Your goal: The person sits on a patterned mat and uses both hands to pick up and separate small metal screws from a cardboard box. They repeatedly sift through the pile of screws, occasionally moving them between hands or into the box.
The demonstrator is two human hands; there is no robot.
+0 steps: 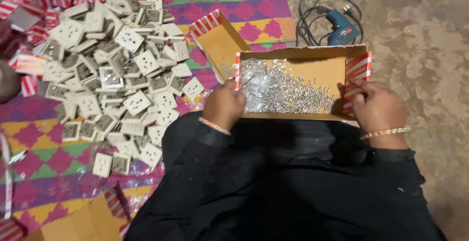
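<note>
Shallow cardboard box [312, 55] resting on the lap, near centre, heaped with small silvery screws [286, 92]. Left hand [223, 105] curled tight round the box's left wall, fingers tucked inside among the screws. Right hand [377, 108] clamped on the striped right end wall. Likely light but floppy card, bottom-heavy with loose metal: best held at both short ends, kept level, since tilting could send screws sliding. White socket plates [117, 75] piled far left on the patterned mat [234, 1]; blue drill [341, 28] far right.
</note>
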